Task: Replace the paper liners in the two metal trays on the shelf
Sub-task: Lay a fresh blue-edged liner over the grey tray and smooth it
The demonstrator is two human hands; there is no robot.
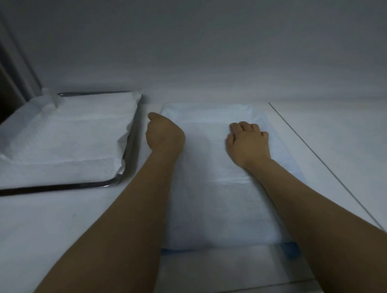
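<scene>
Pale-blue rectangular paper liner [214, 213] lies spread on the right part of the white shelf surface [57, 234], over what I take to be the second shallow metal tray [231, 292] — only a dim strip of its near rim shows below the sheet. The liner's long axis runs away from the person, from the near short edge, where a darker blue band [289, 251] peeks out, toward the grey back wall [204, 43]. The left hand [164, 135] is at the sheet's far left corner with its fingers curled under and hidden, so I cannot tell whether it pinches the edge or only bears on it. The right hand [247, 142] rests on the far right part, fingers loosely bent with the tips on the paper, and grips nothing that shows. The likeliest trouble is uneven pressure, since one hand pushing harder than the other could slide the thin sheet askew or wrinkle it, and a corner could ride up over the rim instead of seating flat. Dim light makes the rim hard to see, so a poor fit may go unnoticed. To the left, well apart from the hands, the steel tray with a dark rim [54, 188] holds a white paper liner [62, 136] that bunches at its far left corner and curls up along the right side — it may need smoothing too.
</scene>
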